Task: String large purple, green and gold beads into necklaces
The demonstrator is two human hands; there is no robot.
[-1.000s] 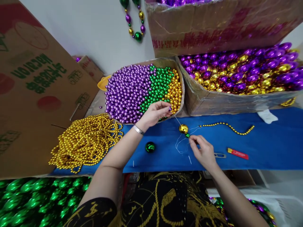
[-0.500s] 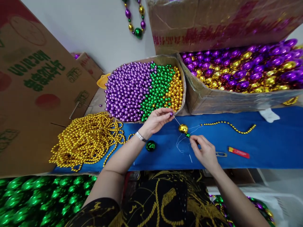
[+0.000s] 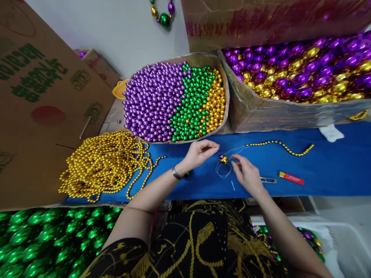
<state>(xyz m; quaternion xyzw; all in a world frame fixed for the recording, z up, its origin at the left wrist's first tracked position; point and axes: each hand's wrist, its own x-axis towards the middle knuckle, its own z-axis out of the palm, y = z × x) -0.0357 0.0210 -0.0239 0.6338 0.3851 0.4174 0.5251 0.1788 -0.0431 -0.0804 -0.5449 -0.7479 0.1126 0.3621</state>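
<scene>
My left hand (image 3: 201, 152) is over the blue cloth, just in front of the box of small beads, with thumb and forefinger pinched together. Whatever is in that pinch is too fine to make out. A large gold bead (image 3: 224, 160) with a small purple bead (image 3: 221, 156) against it lies between my hands. Thin white thread (image 3: 222, 176) loops around below them. My right hand (image 3: 246, 173) is just right of the gold bead, thumb and forefinger slightly apart, nothing visible between them. A green bead (image 3: 187, 173) is mostly hidden behind my left wrist.
Purple, green and gold beads fill a cardboard box (image 3: 228, 112); a larger box (image 3: 261, 117) stands right of it. Gold bead strands (image 3: 101, 166) are heaped at left. A short gold strand (image 3: 281, 143), a red lighter (image 3: 291, 178) and a metal clip (image 3: 269, 180) lie at right.
The purple bead has gone from my left fingertips down to the gold bead. My right fingers have come off the small green bead, which no longer shows. The view has shifted slightly.
</scene>
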